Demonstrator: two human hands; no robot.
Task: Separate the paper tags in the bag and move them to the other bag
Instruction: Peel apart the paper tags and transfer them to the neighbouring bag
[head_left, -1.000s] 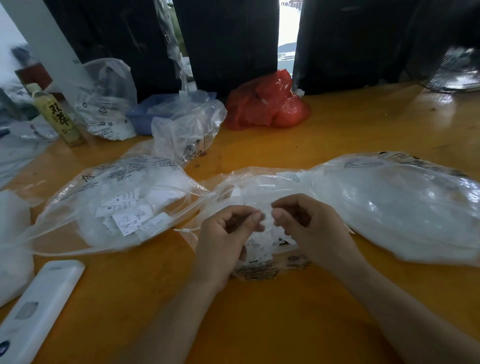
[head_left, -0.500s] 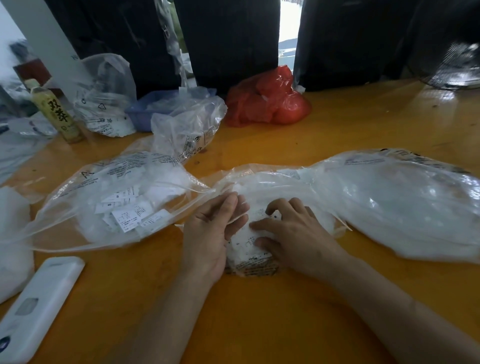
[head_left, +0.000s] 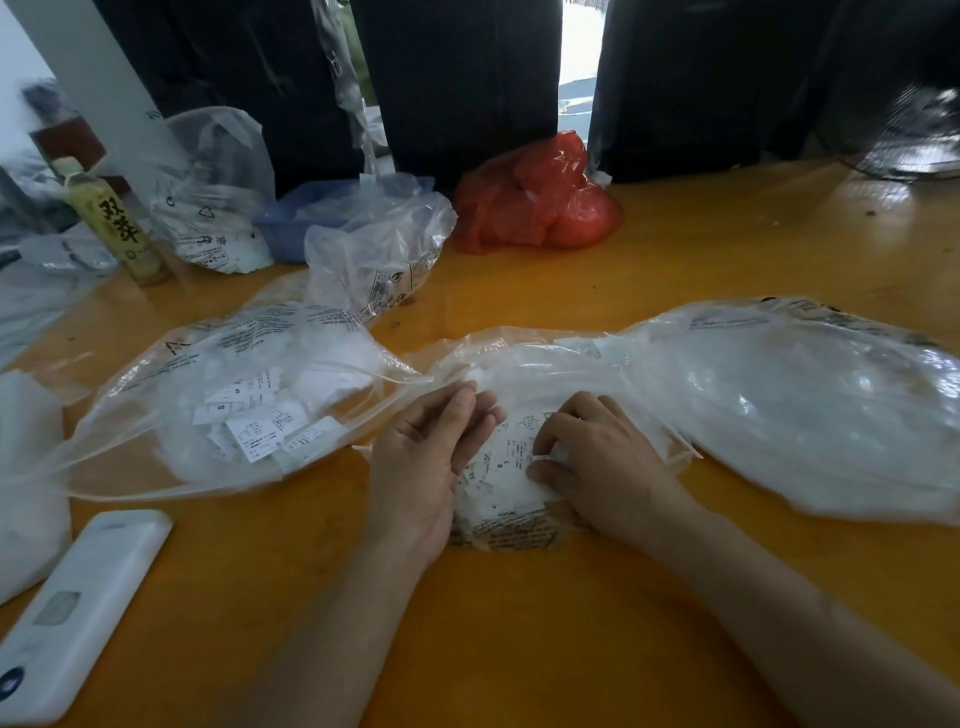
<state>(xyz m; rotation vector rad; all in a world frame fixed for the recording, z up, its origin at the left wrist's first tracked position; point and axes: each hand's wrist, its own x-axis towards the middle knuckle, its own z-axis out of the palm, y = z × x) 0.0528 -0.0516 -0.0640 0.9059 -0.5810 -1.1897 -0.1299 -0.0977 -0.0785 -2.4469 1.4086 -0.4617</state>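
Observation:
A pile of white paper tags (head_left: 511, 467) lies in the mouth of a big clear plastic bag (head_left: 789, 410) that stretches to the right. A second clear bag (head_left: 171, 415), on the left, holds more loose tags (head_left: 260, 431). My left hand (head_left: 431, 457) stands on its edge just left of the pile, fingers loosely straight and holding nothing. My right hand (head_left: 602, 467) rests on the pile from the right, with thumb and forefinger curled and pinching one tag.
On the orange table (head_left: 519, 623) a white flat device (head_left: 78, 608) lies at the near left. At the back stand a drink bottle (head_left: 114, 228), a blue tray (head_left: 291, 221), smaller clear bags (head_left: 379, 260) and a red bag (head_left: 540, 202). A fan (head_left: 914, 135) sits far right.
Both hands came down from a raised two-handed pinch onto the pile. The left hand then turned onto its edge, and the right fingers curled round a tag.

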